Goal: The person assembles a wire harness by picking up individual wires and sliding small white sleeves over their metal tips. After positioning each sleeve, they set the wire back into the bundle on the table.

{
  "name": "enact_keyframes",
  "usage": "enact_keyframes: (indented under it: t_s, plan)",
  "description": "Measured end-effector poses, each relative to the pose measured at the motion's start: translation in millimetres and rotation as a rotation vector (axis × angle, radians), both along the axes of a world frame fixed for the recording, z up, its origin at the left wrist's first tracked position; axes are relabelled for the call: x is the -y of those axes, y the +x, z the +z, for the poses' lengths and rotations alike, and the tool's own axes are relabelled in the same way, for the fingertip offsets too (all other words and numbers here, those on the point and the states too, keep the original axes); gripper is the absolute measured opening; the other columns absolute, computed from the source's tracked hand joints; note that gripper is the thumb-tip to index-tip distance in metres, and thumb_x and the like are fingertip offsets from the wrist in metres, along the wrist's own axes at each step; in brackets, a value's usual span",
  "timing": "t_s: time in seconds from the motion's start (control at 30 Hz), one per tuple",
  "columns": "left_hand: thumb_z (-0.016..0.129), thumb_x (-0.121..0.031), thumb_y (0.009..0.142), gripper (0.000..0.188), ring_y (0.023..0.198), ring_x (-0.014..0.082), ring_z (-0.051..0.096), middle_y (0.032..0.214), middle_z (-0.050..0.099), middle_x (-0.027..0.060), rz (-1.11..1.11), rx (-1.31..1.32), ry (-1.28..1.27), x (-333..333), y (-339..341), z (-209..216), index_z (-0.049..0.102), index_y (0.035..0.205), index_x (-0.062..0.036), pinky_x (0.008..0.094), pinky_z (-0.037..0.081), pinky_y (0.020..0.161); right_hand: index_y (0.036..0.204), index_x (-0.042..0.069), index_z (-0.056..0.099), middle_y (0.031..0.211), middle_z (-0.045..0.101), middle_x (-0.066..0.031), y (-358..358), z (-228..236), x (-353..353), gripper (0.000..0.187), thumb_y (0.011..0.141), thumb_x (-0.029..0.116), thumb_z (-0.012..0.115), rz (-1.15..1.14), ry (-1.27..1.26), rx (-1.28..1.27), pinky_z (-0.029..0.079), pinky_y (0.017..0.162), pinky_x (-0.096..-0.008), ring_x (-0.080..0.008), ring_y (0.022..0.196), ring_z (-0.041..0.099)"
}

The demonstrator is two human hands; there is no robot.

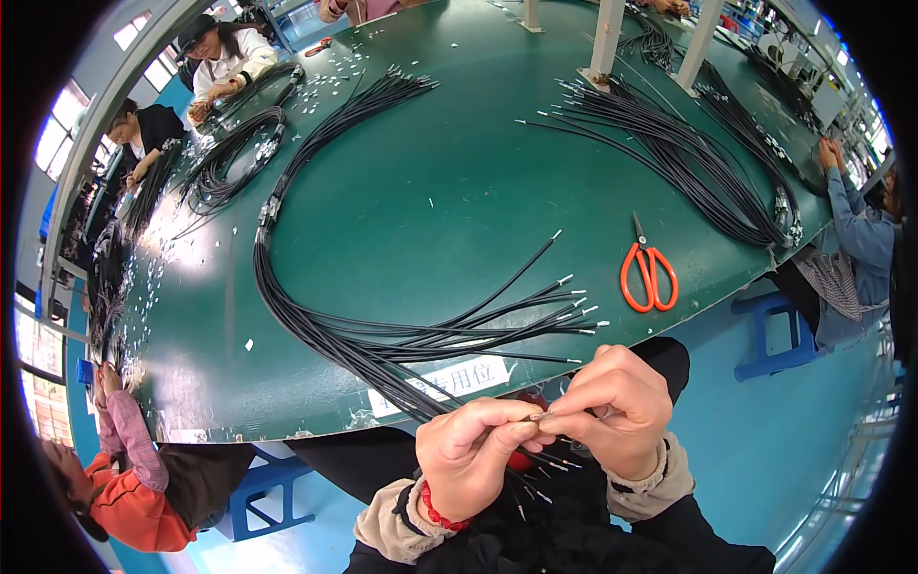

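My left hand (469,457) is closed, thumb and fingertips pinching a thin cable near its tip. Meeting it fingertip to fingertip, my right hand (620,411) pinches the end of that cable; the small part between the fingers is mostly covered. A long bundle of black cables (287,311) curves across the green table and passes over the near edge beneath my left hand. Several stripped, light-tipped ends (540,496) hang below my hands over my lap. More cable ends (574,304) fan out on the table just beyond my fingers.
Scissors with red handles (649,277) lie near the right edge of the green table (459,206). Another black cable bundle (684,158) rests farther right, by pale metal posts (607,43). White scraps litter the left side. Other people work around the table; blue stools (773,330) stand beside it.
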State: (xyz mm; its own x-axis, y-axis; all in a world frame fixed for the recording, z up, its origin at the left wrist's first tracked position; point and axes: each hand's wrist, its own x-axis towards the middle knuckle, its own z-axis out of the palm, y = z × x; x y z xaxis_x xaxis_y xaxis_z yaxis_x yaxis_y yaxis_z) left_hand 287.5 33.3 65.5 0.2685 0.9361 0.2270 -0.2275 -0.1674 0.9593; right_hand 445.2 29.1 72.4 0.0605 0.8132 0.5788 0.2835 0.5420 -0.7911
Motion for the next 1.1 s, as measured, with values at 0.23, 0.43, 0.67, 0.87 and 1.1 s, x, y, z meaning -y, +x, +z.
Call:
enact_keyframes:
  t_s: [0.23, 0.43, 0.67, 0.87, 1.1]
  plan:
    - [0.057, 0.002, 0.085, 0.007, 0.066, 0.0163, 0.066, 0.074, 0.066, 0.0107, -0.077, -0.035, -0.020, -4.2, -5.2, 5.0, 0.061, 0.090, 0.0053, 0.0231, 0.054, 0.058, 0.074, 0.003, 0.063, 0.072, 0.057, -0.0046, -1.8, 3.9, -2.2, 0.015, 0.067, 0.005, 0.076, 0.102, -0.108, -0.117, 0.035, 0.049, -0.0218, -0.0098, 0.058, 0.049]
    - [0.057, -0.002, 0.087, 0.009, 0.063, 0.0190, 0.065, 0.072, 0.065, 0.0147, -0.226, -0.136, 0.104, -8.6, -5.0, 9.0, 0.060, 0.087, 0.0063, 0.0273, 0.054, 0.058, 0.075, 0.002, 0.061, 0.078, 0.056, -0.0048, 12.8, 0.1, -2.6, 0.012, 0.073, 0.004, 0.072, 0.379, -0.313, -0.247, 0.038, 0.054, -0.0212, -0.0099, 0.066, 0.051]
    - [0.058, -0.004, 0.086, 0.009, 0.062, 0.0190, 0.065, 0.069, 0.065, 0.0126, -0.400, -0.132, -0.011, -5.2, 4.2, 12.1, 0.060, 0.086, 0.0049, 0.0264, 0.053, 0.058, 0.085, 0.000, 0.059, 0.090, 0.057, -0.0066, 14.6, -12.7, 6.2, 0.017, 0.074, 0.004, 0.072, 0.289, -0.456, -0.644, 0.038, 0.056, -0.0229, -0.0091, 0.064, 0.047]
    - [0.058, -0.004, 0.087, 0.010, 0.063, 0.0189, 0.065, 0.069, 0.065, 0.0108, -0.352, -0.075, -0.138, -2.3, 5.9, 9.4, 0.061, 0.085, 0.0042, 0.0260, 0.052, 0.059, 0.090, 0.001, 0.059, 0.088, 0.062, -0.0064, 14.5, -0.9, 11.6, 0.028, 0.069, 0.005, 0.077, 0.387, -0.286, -0.648, 0.034, 0.053, -0.0226, -0.0087, 0.061, 0.042]
    - [0.060, 0.001, 0.082, 0.008, 0.068, 0.0155, 0.065, 0.076, 0.066, 0.0094, -0.458, -0.366, 0.159, -12.9, 18.7, 5.5, 0.062, 0.089, 0.0030, 0.0234, 0.050, 0.058, 0.094, 0.006, 0.066, 0.066, 0.059, 0.0024, 52.5, -13.8, 14.5, 0.032, 0.065, 0.008, 0.079, 0.330, -0.087, -0.103, 0.032, 0.049, -0.0216, -0.0084, 0.055, 0.043]
